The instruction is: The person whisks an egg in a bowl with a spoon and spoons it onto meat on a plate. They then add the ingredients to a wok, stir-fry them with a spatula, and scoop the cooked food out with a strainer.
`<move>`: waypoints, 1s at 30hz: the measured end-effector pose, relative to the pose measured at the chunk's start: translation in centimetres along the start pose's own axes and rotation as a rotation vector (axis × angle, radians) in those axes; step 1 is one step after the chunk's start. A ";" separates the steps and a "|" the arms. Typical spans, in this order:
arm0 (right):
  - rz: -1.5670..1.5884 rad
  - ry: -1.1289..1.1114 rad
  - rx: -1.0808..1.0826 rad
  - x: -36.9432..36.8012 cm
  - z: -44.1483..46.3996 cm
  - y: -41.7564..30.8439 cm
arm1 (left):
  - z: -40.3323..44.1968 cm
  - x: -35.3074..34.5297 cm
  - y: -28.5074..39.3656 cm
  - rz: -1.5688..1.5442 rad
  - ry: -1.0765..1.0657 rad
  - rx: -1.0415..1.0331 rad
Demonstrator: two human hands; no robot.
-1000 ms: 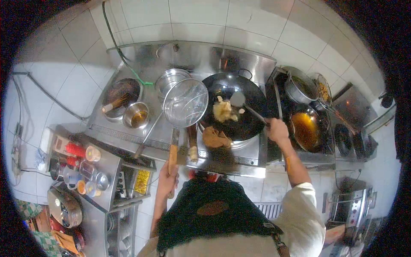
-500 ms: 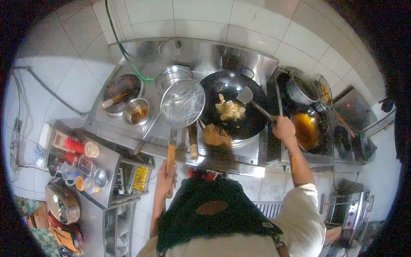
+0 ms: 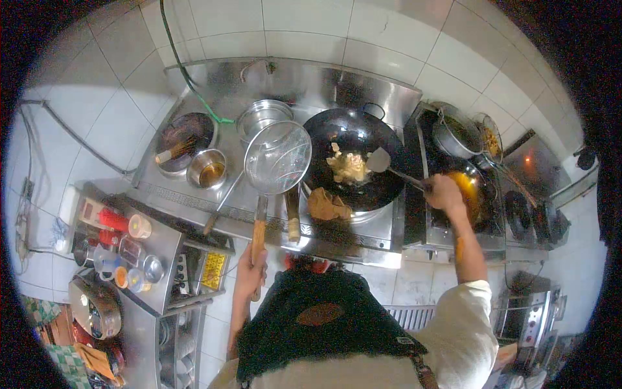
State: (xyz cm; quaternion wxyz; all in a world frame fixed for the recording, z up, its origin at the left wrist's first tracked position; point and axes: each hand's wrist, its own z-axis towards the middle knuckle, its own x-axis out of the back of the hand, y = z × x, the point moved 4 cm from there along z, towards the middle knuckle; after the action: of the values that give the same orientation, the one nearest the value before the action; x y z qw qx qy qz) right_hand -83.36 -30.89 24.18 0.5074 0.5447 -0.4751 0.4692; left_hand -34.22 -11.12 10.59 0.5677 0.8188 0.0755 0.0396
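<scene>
My left hand (image 3: 251,272) is closed round the wooden handle of a round wire-mesh strainer (image 3: 277,157), held up left of the wok. In the dark wok (image 3: 330,126) lies a heap of pale food pieces (image 3: 348,166), too blurred to name. My right hand (image 3: 446,194) grips the handle of a spatula (image 3: 380,159), whose flat blade is at the right side of the heap. Whether the blade touches the food I cannot tell. A brown cloth (image 3: 328,204) sits at the wok's near rim, beside the wok's wooden-ended handle (image 3: 293,228).
Left on the steel stove stand a metal pot (image 3: 264,111), a small pot of brown liquid (image 3: 208,170) and a pan with a brush (image 3: 183,148). To the right is a wok of dark yellow oil (image 3: 468,192). Jars and cups crowd the left side counter (image 3: 162,241).
My right hand has moved right, drawing the spatula blade rightward and slightly down in the wok. The food heap has shifted a little. My left hand and the strainer stay nearly still.
</scene>
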 end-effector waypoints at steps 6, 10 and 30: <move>0.120 -0.299 -0.043 7.2 1.0 0.7 | -0.2 0.4 -0.4 -0.042 0.005 0.023; 0.143 -0.492 0.065 7.1 2.6 -0.3 | 0.1 0.6 -0.7 -0.026 0.020 0.031; 0.399 -0.792 0.004 3.4 3.1 -2.6 | -0.4 0.4 -0.3 -0.032 0.040 0.007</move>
State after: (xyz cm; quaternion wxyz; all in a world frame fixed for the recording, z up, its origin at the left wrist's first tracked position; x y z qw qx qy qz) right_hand -80.34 -34.04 27.14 0.1850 0.5810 -0.7278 0.3139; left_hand -33.93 -10.54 10.46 0.5639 0.8184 0.1000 0.0465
